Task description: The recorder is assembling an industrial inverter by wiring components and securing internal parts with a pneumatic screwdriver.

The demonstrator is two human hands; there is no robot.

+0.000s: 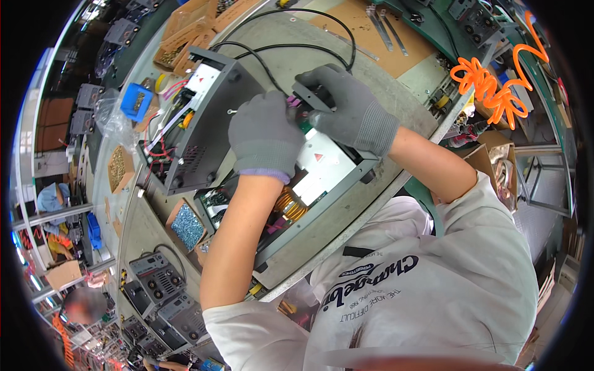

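Observation:
My two hands, in grey knitted gloves, work over an opened electrical unit with a grey metal housing (pixel 328 201). Inside it show a copper-coloured coil (pixel 289 204), green circuit boards and a white plate (pixel 318 154) with red triangle marks. My left hand (pixel 266 133) is closed above the unit's far end, its fingertips hidden; a small metal end (pixel 232 112) sticks out beside it. My right hand (pixel 349 108) grips a dark panel edge (pixel 314 94) at that end, thumb near a purple connector. A second grey housing part (pixel 213 127) with vent slots and wires stands tilted to the left.
A black cable (pixel 297 46) loops behind the unit. Around it are a blue bin (pixel 136 102), a box of bluish screws (pixel 187 227) and a box of brass-coloured parts (pixel 119 167). Metal strips (pixel 387 31) lie at the back; an orange coiled hose (pixel 489 89) hangs right. Similar units (pixel 158 278) stand lower left.

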